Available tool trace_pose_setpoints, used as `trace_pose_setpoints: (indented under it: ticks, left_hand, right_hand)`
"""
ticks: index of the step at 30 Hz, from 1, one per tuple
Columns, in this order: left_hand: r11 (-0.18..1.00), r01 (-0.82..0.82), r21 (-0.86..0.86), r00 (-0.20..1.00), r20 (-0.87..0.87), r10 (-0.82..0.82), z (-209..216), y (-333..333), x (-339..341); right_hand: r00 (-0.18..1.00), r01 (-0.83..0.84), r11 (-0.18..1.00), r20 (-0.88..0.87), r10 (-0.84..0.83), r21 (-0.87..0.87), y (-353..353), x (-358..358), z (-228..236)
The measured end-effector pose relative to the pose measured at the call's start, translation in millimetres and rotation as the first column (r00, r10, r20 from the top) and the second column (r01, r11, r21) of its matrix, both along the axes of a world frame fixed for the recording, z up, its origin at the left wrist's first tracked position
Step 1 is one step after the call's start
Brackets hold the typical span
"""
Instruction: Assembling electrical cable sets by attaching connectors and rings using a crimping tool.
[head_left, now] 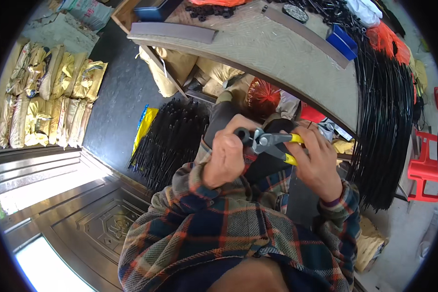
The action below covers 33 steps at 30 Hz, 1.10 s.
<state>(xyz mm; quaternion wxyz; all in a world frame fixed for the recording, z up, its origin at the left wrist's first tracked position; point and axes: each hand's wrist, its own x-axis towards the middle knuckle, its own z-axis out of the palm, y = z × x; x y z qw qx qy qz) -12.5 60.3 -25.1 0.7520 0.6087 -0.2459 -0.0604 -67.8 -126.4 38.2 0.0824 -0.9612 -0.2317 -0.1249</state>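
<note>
In front of my lap, my left hand (226, 155) is closed around a black tube-like piece (241, 133), whose round end shows at the top of the fist. My right hand (317, 156) grips a pair of yellow-handled pliers (272, 139), with one yellow grip by the fingers and the other lower near the palm. The metal jaws point left and sit right beside the black piece. Whether they bite on it or on something thin there, I cannot tell. My left fingers hide the rest of the piece.
Ahead stands a workbench (258, 46) with small black parts, a blue box (342, 41) and a dial-like disc (295, 13). Long black cables (382, 121) hang off its right end. A bundle of black rods (168, 138) lies left, wrapped sacks (48, 97) farther left, a red stool (426, 165) right.
</note>
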Motion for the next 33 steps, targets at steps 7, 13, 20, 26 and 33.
trace_pose_setpoints:
  ticks: [7,13,20,26,33]
  left_hand:
    - [0.999,-0.023,-0.025,0.998,-0.053,0.021,6.2,-2.5,0.1]
    - [0.996,-0.059,0.059,0.994,-0.091,0.065,10.6,-3.4,1.4]
    - [0.993,-0.09,0.072,0.99,-0.1,0.097,12.8,-4.4,-3.6]
    - [0.992,-0.101,0.077,0.993,-0.053,0.105,9.1,-5.4,-3.4]
    - [0.986,0.162,0.031,0.967,-0.204,-0.153,3.0,2.9,7.5]
  right_hand:
    - [0.993,0.061,0.979,0.114,-0.039,-0.197,-2.1,11.7,15.6]
    - [0.984,0.098,0.935,0.171,-0.041,-0.341,1.3,13.8,28.4]
    - [0.987,0.012,0.869,0.145,0.068,-0.494,-4.2,22.0,48.6]
    - [0.957,-0.189,0.932,-0.269,0.105,-0.309,-15.0,25.5,34.2]
    - [0.745,-0.062,0.906,-0.585,0.321,0.419,-32.1,23.8,30.7]
